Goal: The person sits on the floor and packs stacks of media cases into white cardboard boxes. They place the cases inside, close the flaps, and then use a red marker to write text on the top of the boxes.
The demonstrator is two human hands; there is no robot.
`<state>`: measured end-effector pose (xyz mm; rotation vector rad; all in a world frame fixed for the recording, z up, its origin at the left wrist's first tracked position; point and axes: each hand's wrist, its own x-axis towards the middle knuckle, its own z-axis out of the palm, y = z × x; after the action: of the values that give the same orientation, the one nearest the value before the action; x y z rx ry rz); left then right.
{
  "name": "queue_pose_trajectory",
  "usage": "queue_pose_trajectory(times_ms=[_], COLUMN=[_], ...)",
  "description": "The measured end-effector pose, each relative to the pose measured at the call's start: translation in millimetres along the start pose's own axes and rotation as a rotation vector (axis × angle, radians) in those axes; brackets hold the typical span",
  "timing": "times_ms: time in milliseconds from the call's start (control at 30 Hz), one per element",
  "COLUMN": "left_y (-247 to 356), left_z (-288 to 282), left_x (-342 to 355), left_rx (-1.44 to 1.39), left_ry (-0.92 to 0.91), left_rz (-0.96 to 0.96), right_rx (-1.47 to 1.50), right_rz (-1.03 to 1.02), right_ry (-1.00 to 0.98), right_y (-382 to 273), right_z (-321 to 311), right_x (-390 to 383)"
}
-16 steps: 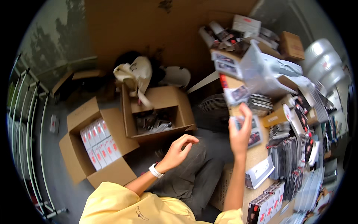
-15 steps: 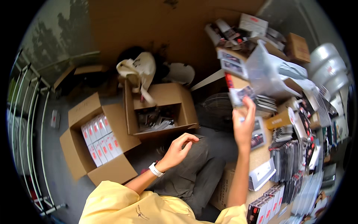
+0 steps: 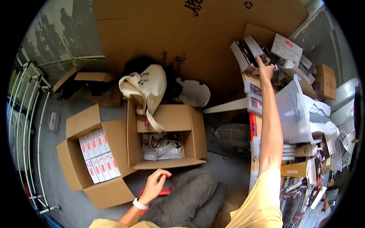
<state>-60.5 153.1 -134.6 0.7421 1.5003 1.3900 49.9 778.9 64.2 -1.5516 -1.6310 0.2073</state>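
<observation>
My right arm stretches to the upper right, where my right hand [image 3: 266,69] grips a narrow white-and-dark box [image 3: 253,48] among a pile of similar cartons. Below that hand are flat clear-cased items [image 3: 254,98] at the table edge and a translucent plastic bin [image 3: 291,117]. My left hand [image 3: 156,182], with a white wristband, hangs empty above my bent knee, fingers loosely curved and apart. Just beyond it stands an open cardboard box [image 3: 167,118] holding small loose packages [image 3: 165,150], with a cream cloth bag [image 3: 150,85] over its back.
An open carton [image 3: 68,163] of white boxes stands left, beside a metal-tube rack [image 3: 26,125]. A large cardboard sheet [image 3: 152,26] stands behind. The crowded table at right holds stacked flat items [image 3: 294,205] and a brown carton [image 3: 324,81]. A white table leg [image 3: 224,106] crosses the middle.
My right hand has moved from the middle of the table edge forward to the pile of cartons and taken hold of one. My left hand sits lower in the view, which has shifted.
</observation>
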Motion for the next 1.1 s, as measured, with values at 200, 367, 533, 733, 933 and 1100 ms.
queue_pose_trajectory(times_ms=[200,367,533,733,933,1100], left_y=[-17.7,-5.5,-1.3,30.5,67.2,83.0], left_z=[5.0,21.0,22.1,12.6,5.6,19.7], left_x=[1.9,18.7,4.6,11.6,11.0,-12.4], left_rx=[-0.022,-0.055,-0.053,0.061,0.059,-0.018], left_ry=[0.035,-0.022,-0.087,-0.159,-0.154,-0.254], left_rz=[-0.124,-0.114,-0.059,0.121,0.247,0.234], right_rx=[-0.077,0.359,0.650,0.870,1.070,1.251], right_rz=[0.197,0.318,0.452,0.392,0.197,0.083], right_ry=[-0.025,-0.100,-0.087,-0.104,-0.167,-0.200], right_y=[16.3,9.7,-11.0,-27.1,-65.4,-84.6], right_z=[37.0,19.0,-26.2,-78.5,-126.5,-151.5], right_x=[65.5,82.2,56.2,-4.9,-46.6,-107.4])
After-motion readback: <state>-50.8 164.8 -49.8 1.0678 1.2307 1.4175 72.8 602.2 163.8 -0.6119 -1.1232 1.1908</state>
